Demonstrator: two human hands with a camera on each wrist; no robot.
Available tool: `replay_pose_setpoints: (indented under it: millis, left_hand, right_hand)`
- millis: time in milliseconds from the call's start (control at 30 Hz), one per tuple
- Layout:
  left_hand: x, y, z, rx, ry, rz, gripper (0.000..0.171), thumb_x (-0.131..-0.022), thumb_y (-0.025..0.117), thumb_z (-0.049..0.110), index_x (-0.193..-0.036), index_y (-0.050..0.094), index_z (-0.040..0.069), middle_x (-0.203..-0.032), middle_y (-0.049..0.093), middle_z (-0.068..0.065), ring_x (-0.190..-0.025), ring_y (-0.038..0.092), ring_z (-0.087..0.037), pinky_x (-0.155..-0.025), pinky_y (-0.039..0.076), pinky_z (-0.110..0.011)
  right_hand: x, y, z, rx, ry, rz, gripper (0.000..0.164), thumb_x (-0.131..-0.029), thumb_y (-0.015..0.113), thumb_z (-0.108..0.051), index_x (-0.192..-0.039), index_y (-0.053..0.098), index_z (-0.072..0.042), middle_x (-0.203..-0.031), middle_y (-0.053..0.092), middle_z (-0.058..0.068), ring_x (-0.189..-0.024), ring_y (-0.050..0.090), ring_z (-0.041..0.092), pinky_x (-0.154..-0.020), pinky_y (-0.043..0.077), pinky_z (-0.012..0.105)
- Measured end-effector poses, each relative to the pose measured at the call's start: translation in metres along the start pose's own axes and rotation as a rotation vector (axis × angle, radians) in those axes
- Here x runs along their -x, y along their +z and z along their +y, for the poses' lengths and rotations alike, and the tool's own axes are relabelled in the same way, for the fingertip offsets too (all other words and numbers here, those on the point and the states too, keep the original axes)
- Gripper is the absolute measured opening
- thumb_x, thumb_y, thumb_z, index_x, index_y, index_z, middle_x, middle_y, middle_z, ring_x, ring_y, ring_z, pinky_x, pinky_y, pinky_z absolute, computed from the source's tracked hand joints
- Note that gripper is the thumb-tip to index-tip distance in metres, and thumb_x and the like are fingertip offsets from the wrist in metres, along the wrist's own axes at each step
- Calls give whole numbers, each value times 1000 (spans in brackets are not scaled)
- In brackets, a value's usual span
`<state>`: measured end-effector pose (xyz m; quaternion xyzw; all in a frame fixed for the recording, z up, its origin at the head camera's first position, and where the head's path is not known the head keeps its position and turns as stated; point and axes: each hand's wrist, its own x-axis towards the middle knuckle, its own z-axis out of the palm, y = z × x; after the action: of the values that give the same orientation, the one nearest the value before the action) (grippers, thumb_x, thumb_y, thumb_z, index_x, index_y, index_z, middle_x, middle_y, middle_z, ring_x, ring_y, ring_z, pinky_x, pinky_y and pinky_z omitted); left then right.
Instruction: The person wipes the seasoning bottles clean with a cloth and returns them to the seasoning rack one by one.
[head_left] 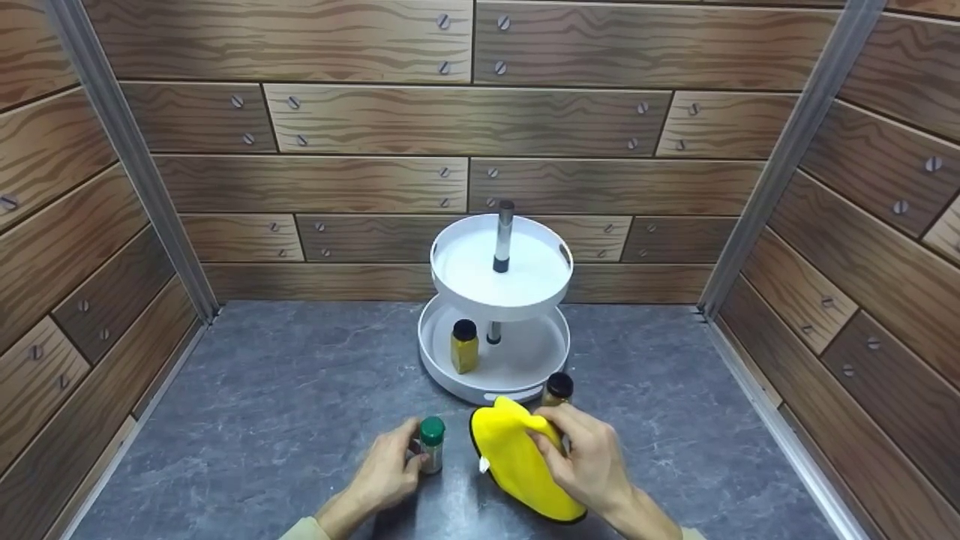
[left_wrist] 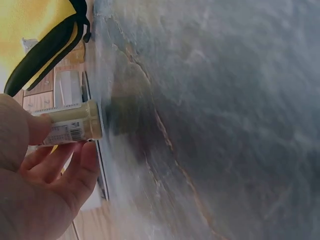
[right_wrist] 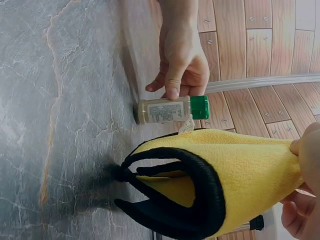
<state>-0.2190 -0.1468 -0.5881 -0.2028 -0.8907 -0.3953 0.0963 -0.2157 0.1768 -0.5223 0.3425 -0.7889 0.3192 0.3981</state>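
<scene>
My left hand [head_left: 384, 466] grips a small spice jar [head_left: 431, 448] with a green cap between thumb and fingers. The jar stands upright, its base right at the tabletop, and a printed label [right_wrist: 166, 112] shows in the right wrist view. To its right, my right hand [head_left: 591, 456] pinches the upper part of a yellow cloth [head_left: 517, 454] with black edging. The cloth hangs folded, its black hem [right_wrist: 212, 200] close over the table and a small white tag [right_wrist: 187, 124] beside the jar.
Behind the hands stands a white two-tier round tray [head_left: 491, 394] with a central post [head_left: 504, 232]. On its lower tier sits a yellow-brown jar [head_left: 465, 356] with a black lid. Another black-lidded jar [head_left: 559, 387] is partly hidden behind my right hand. Wood-patterned walls [head_left: 360, 120] enclose the grey table [head_left: 300, 375].
</scene>
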Motion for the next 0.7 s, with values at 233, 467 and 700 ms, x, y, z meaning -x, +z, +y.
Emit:
replay_pose_setpoints:
  millis: [233,467,700]
  left_hand:
    - [1,-1,-1,9,12,-50,38,-91,73,-6,-124,69,10,-114,83,-8,-106,81,-31,-96,67,-50]
    - [0,-2,-3,30,9,-52,38,-90,74,2,-126,69,11,-114,83,-6,-108,80,-29,-99,67,-47]
    - [-2,4,2,-16,-192,25,50,-81,90,35,-121,67,16,-103,77,1,-90,71,-17,-77,55,-29]
  right_hand:
    - [-1,0,-1,5,-2,-8,30,-82,93,-5,-107,81,-17,-88,75,-8,-66,54,-2,-59,46,11]
    - [-1,0,-2,-4,-1,-7,33,-81,93,-4,-108,81,-19,-87,74,-10,-66,53,-3,-59,44,10]
    - [0,2,-2,4,-4,-15,34,-81,93,-4,-108,80,-20,-85,72,-11,-65,50,-4,-58,42,9]
